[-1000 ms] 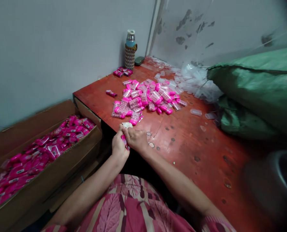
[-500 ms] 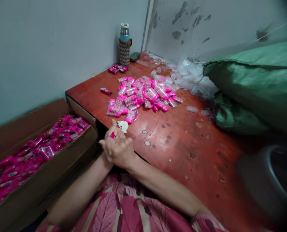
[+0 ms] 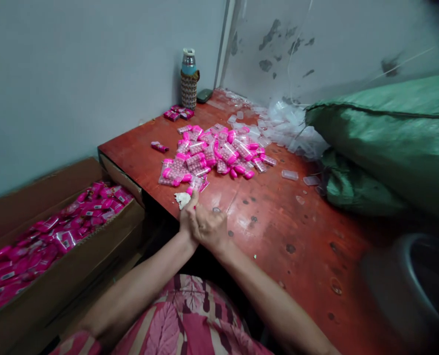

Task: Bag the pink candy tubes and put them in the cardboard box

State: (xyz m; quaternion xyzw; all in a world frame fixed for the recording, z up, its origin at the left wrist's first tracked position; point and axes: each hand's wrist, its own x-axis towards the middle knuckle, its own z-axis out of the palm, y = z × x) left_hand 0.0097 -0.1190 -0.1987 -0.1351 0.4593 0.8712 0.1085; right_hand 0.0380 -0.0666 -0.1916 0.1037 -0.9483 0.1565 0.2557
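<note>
At the table's near left edge my left hand [image 3: 187,217] is closed with its thumb up, and a sliver of pink shows at its fingers. Pressed against it, my right hand [image 3: 212,228] is closed too, its fingers curled. What lies between them is mostly hidden. A crumpled white scrap [image 3: 183,199] sits just beyond my left fingers. Right behind the hands, a clear bead-filled case with a pink end [image 3: 194,185] lies at the near edge of a pile of similar cases [image 3: 208,153].
An open cardboard box [image 3: 104,236] of pink packets stands left of the red table [image 3: 271,212]. Farther back are a bottle in a knitted sleeve [image 3: 188,81], dark pink packets [image 3: 178,113] and clear plastic pieces [image 3: 289,128]. A green sack [image 3: 389,143] bulges at right.
Both hands have moved right and slightly away from me, onto the table edge, still together. The pink piece in my left hand is now almost hidden. The view has tilted up slightly.
</note>
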